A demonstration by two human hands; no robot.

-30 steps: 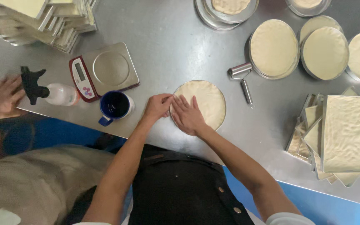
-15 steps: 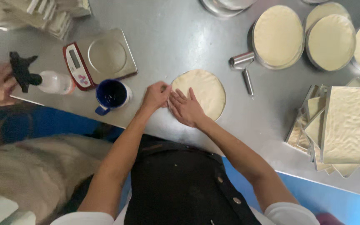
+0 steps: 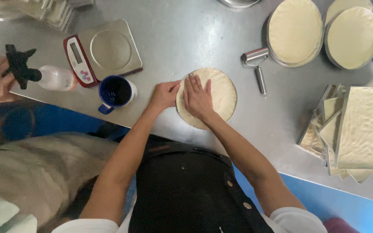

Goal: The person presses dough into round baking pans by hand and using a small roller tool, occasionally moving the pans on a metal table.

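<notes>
Head view of a steel worktable point(image 3: 186, 34). A round dough disc point(image 3: 216, 92) lies flat near the table's near edge, centre of the scene. The right hand point(image 3: 197, 97) rests on the disc's left half, palm down, fingers spread and clamped on nothing; the left hand point(image 3: 165, 94) has its fingers curled at the disc's left rim, touching it. Just right of the disc lies a metal roller cutter point(image 3: 257, 64); to the left stand a blue mug point(image 3: 116, 91) and a kitchen scale point(image 3: 104, 51). Dough-lined round pans point(image 3: 296, 30) sit far right. Uneven pressing could tear or distort the thin disc; a pull at its rim could stretch it out of round.
</notes>
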